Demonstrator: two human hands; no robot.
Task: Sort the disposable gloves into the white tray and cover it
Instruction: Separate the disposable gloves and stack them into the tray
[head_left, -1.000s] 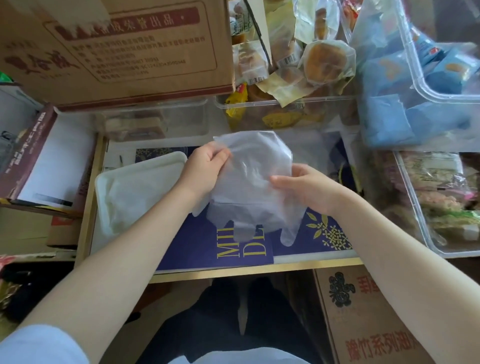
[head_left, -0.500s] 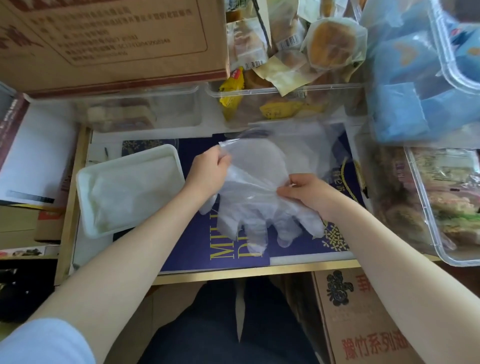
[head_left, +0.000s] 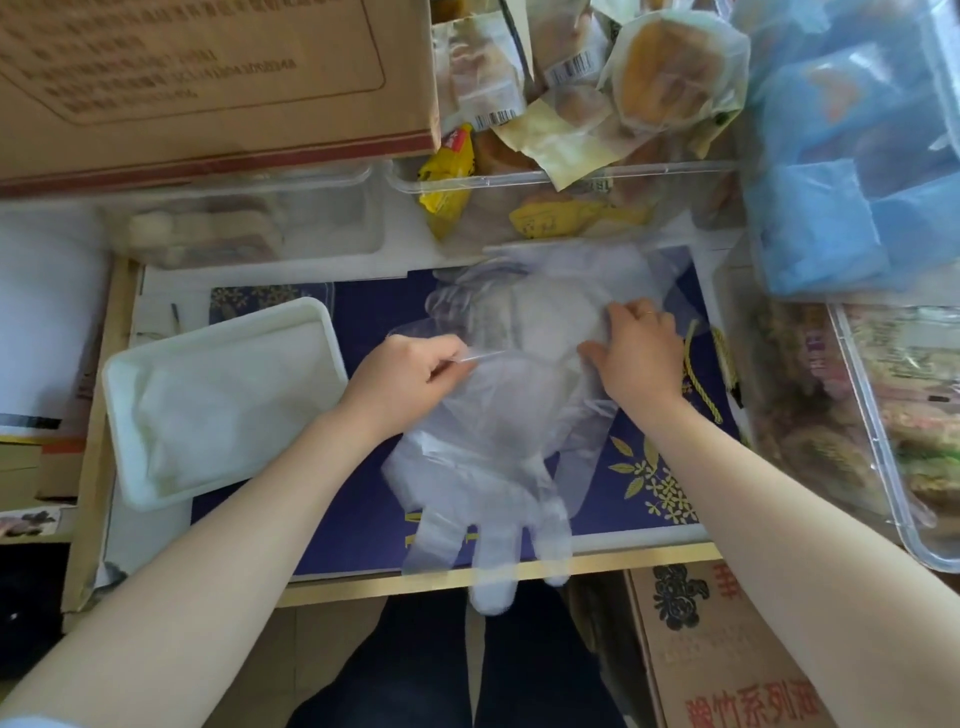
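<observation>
Change: half a second ago your two hands held the glove together near its cuff; now the right hand has moved away to the loose gloves farther back.
Left hand: your left hand pinches the cuff edge of the disposable glove, whose fingers hang over the table's front edge.
Right hand: spread, resting on the loose gloves.
White tray: just left of your left hand, already with gloves inside.
Meaning: this glove still waits for the tray; covering comes later.

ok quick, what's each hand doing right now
Left hand: pinching the edge of a clear disposable glove.
Right hand: fingers curled on the pile of gloves; a firm grip cannot be told.
</observation>
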